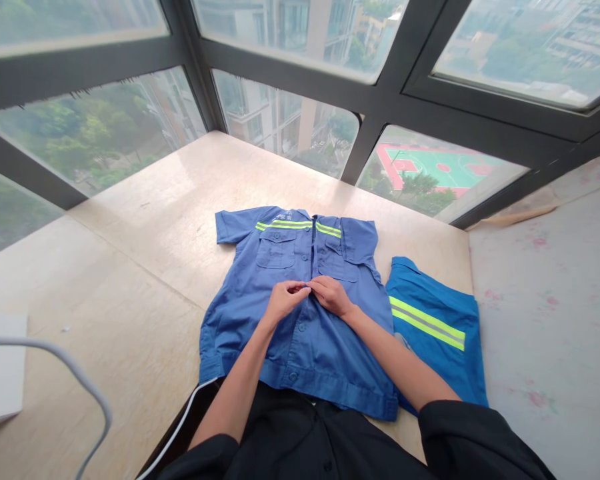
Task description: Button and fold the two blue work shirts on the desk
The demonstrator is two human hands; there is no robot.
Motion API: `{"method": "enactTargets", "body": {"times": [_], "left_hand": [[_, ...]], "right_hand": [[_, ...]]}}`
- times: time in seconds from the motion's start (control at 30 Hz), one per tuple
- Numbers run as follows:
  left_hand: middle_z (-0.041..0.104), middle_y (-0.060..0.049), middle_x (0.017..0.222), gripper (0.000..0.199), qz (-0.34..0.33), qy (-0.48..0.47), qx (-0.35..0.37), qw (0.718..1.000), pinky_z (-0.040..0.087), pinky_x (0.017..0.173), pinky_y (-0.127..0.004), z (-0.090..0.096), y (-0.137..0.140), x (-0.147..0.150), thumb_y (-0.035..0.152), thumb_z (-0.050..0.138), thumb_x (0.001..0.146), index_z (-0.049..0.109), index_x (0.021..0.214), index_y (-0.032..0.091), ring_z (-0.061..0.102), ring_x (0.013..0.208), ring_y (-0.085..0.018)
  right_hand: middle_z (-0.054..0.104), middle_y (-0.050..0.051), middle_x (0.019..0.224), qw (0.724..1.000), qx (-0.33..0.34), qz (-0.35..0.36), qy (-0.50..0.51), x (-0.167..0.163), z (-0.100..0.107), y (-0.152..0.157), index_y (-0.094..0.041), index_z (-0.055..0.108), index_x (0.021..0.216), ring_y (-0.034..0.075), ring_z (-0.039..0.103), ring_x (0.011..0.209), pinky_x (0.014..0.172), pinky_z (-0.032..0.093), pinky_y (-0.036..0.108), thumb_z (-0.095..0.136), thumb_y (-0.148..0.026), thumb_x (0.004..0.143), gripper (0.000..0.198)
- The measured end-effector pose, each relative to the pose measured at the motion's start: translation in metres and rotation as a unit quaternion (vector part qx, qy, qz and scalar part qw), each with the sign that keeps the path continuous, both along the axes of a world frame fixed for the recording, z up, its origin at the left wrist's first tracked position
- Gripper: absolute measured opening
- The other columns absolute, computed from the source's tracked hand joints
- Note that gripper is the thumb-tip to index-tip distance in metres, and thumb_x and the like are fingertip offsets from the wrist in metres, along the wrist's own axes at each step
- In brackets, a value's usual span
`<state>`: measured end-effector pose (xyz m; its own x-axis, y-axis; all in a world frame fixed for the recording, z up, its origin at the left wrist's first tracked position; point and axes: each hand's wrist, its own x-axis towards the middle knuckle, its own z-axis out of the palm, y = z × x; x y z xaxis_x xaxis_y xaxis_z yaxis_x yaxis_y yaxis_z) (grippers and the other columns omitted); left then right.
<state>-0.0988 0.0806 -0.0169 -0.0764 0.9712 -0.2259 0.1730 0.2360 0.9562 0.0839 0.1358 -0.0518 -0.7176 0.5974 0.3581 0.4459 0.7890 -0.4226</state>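
Observation:
A blue short-sleeved work shirt (260, 313) with yellow-green reflective stripes lies spread out, collar at the far end. Its lower buttons are fastened, while the upper front edges lie slightly apart. At the middle of the front placket, my left hand (286, 299) pinches the fabric edge. My right hand (330, 295) pinches the same spot from the other side, its fingertips meeting those of the left. The button between the fingers is hidden. Above the hands, the right chest pocket flap looks rumpled, and the right sleeve (359, 241) is folded inward.
A folded brighter blue garment (430, 313) with a reflective stripe lies right of the shirt. At the left stand a white box (0, 373) and a grey-white cable (87, 383). Windows with dark frames (290, 67) bound the pale surface (145, 220); a flower-patterned wall (545, 313) rises right.

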Motion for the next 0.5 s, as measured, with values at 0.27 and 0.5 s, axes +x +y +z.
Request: {"method": "enactTargets", "body": {"times": [0.27,0.5], "left_hand": [[0.073,-0.006,0.088,0.026,0.039,0.144,0.058,0.987,0.053,0.076,-0.028,-0.003,-0.009,0.016,0.018,0.068,0.074,0.074,0.099,0.014,0.065,0.076,-0.015],[0.075,-0.005,0.092,0.028,0.033,0.165,0.040,0.985,0.053,0.080,-0.029,-0.006,-0.004,0.016,0.007,0.057,0.075,0.075,0.096,0.017,0.066,0.080,-0.016]], "right_hand": [[0.069,0.012,0.099,1.000,-0.002,0.004,0.013,-0.001,-0.001,0.001,-0.018,0.068,0.108,0.022,0.062,0.092,0.081,0.050,0.036,0.039,-0.015,0.097,0.031],[0.069,0.010,0.094,0.998,-0.045,0.019,0.048,-0.003,-0.002,0.007,-0.020,0.069,0.107,0.020,0.062,0.089,0.080,0.050,0.034,0.046,-0.014,0.095,0.026]]}}
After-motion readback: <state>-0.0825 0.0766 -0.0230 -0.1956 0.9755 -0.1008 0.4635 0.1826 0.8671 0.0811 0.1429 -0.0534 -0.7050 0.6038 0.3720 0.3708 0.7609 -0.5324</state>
